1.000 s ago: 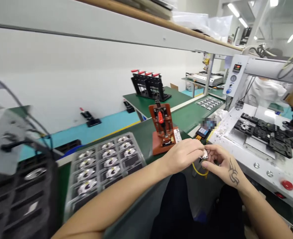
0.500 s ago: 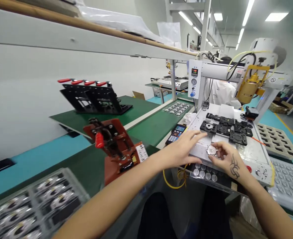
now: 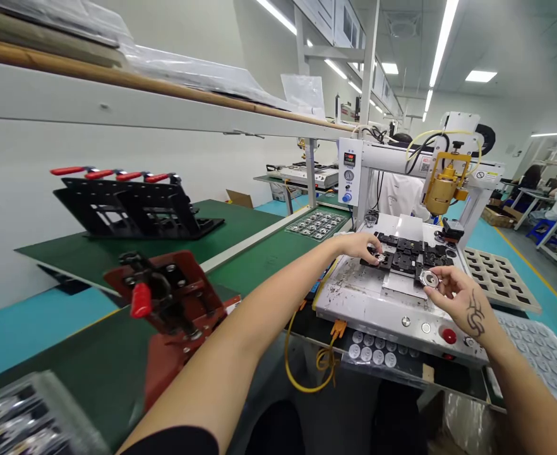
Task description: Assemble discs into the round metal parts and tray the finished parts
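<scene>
My right hand (image 3: 455,292) grips a round silver watch case (image 3: 429,279) by its edge, between thumb and fingers, just over the right front black fixture. My left hand (image 3: 360,245) reaches to the left black fixture (image 3: 386,260). Its thumb and fingertips close around a second silver watch case (image 3: 379,257) seated there; the fingers partly cover it. Both fixtures belong to a group of black fixture blocks (image 3: 410,245) on the white bed of a benchtop machine (image 3: 368,292).
A gold dispensing head (image 3: 442,189) hangs above the fixtures. A red clamp press (image 3: 174,303) stands at left. Trays of parts lie at the back (image 3: 317,225) and lower left (image 3: 36,411). A beige tray (image 3: 501,278) sits right. A red button (image 3: 448,335) is on the machine's front.
My left hand has moved forward from open air to the watch case in the left fixture. My right hand has carried its watch case forward to the right fixture. The view has shifted.
</scene>
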`<action>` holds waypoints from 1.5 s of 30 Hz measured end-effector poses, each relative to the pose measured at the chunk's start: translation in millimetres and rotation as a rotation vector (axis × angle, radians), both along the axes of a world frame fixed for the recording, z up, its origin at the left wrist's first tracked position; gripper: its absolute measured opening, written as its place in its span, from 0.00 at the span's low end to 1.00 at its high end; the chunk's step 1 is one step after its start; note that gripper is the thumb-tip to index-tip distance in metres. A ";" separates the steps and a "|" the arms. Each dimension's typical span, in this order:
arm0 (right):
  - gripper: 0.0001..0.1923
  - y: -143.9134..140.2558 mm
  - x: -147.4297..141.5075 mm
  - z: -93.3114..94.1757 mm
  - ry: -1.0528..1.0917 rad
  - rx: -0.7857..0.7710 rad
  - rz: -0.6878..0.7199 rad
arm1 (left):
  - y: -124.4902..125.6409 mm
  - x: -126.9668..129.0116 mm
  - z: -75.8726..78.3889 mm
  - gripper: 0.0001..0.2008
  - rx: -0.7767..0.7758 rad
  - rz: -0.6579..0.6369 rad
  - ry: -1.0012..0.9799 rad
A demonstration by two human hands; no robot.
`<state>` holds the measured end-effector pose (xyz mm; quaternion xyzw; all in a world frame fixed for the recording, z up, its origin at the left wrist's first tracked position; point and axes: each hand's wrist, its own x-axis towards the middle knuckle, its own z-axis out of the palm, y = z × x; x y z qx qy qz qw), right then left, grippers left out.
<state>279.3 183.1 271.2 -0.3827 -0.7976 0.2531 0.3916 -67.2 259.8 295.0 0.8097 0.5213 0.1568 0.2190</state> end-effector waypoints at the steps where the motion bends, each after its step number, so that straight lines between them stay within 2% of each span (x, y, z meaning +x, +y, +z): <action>1: 0.22 7.2 -3.4 0.1 0.010 -0.006 0.006 | 1.5 -0.2 -0.3 0.24 -0.001 -0.004 -0.002; 5: 0.25 46.2 -38.1 3.4 -0.028 0.036 0.020 | 2.7 2.5 0.6 0.22 0.028 0.014 -0.043; 8: 0.22 76.2 -72.5 6.9 -0.145 0.059 0.064 | -4.7 -0.2 4.8 0.21 0.109 0.068 -0.139; 12: 0.18 105.1 -107.7 8.4 -0.274 0.029 0.148 | -28.0 -14.7 11.8 0.27 0.220 0.137 -0.311; 15: 0.18 117.6 -123.0 7.2 -0.359 0.012 0.193 | -52.3 -24.1 13.4 0.26 0.265 0.143 -0.396; 20: 0.18 126.2 -133.4 7.3 -0.477 0.006 0.248 | -92.8 -28.5 11.3 0.18 0.348 0.060 -0.509; 24: 0.16 124.4 -132.6 6.6 -0.527 0.058 0.255 | -120.2 -30.1 3.6 0.17 0.372 0.047 -0.542; 29: 0.13 118.8 -133.1 -1.4 -0.562 0.175 0.183 | -152.0 -31.4 -8.6 0.16 0.413 0.059 -0.575; 34: 0.13 107.3 -139.0 2.9 -0.553 0.260 0.077 | -171.0 -17.9 -7.0 0.18 0.387 0.139 -0.661; 37: 0.20 86.1 -109.4 12.2 -0.482 0.306 -0.008 | -186.4 -4.6 -12.5 0.21 0.324 0.185 -0.749; 40: 0.20 45.9 -42.0 9.5 -0.257 0.413 -0.159 | -214.4 2.1 -33.9 0.22 0.294 0.281 -0.823; 42: 0.15 11.6 9.3 -6.0 -0.087 0.464 -0.319 | -236.0 1.5 -55.4 0.22 0.309 0.367 -0.842; 45: 0.14 -29.3 69.5 -47.5 -0.073 0.388 -0.549 | -260.2 0.7 -88.5 0.23 0.337 0.478 -0.838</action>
